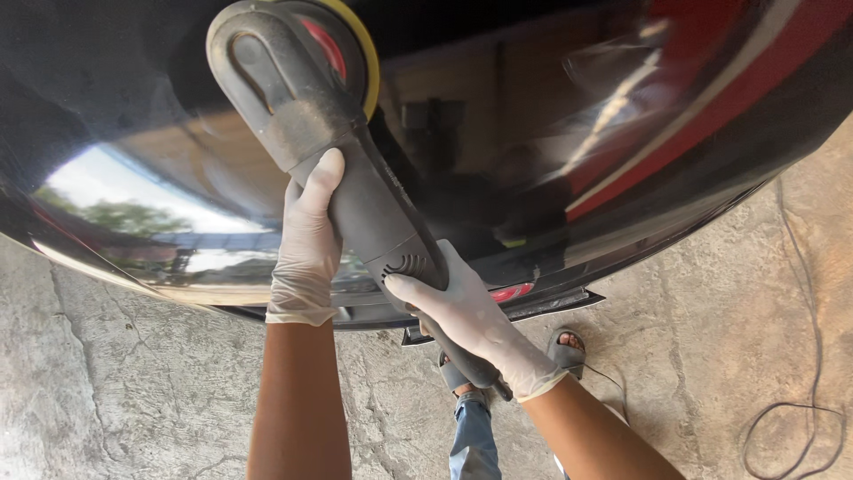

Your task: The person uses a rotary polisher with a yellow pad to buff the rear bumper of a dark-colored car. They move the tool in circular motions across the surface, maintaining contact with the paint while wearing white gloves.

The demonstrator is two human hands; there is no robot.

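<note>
Gripping a grey polisher (355, 178) with both hands, the person is working it over a glossy black car panel (160, 116) that fills the far half of the view. Going left to right: the left hand (306, 244), in a thin white glove, is wrapped around the neck of the tool just behind the head, fingers pressed together around the body with the thumb up along it. Then the right hand (466, 316), gloved the same way, is clamped around the rear handle near the vent slots, also fully curled around it.

If you ask me, doing this bit well comes down to keeping the yellow pad (366, 53) flat on the paint instead of tipping onto an edge, using light even pressure from the front hand and letting the rear hand steer. On a curved panel like this I'd follow the curve slowly, and keep the cord (800, 418) lying on the concrete floor (107, 382) to the right away from the feet.

The polisher itself looks dusty and well used, with a long oval head housing, a bit of red showing under it, and the yellow pad pressed against the panel at the far top. It runs diagonally from the far left down toward the near right. The paint is mirror-shiny, reflecting sky, trees and a red stripe (711, 98).
</note>
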